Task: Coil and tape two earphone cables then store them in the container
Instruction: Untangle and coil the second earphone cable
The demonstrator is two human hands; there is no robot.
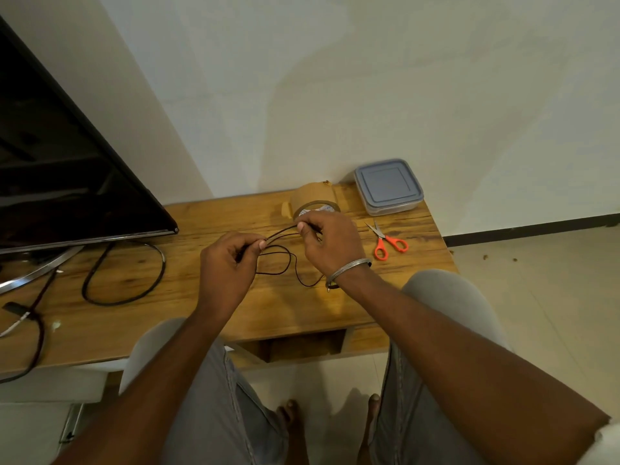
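There is only one camera, worn on the person's head, and it looks forward and down. It is close to the left hand [228, 263] and the right hand [330, 243], which sit in the middle of the view over the wooden table [208, 307]. The view is wide, so the white wall [369, 78] up top, the TV [60, 162] at the left and the tiled floor [543, 297] at the right fit in too.

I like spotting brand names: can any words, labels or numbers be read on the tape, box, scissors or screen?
No text can be read anywhere.
On the tape roll: pale print inside its core, too blurred to read.
On the container, scissors and screen: no writing shows.
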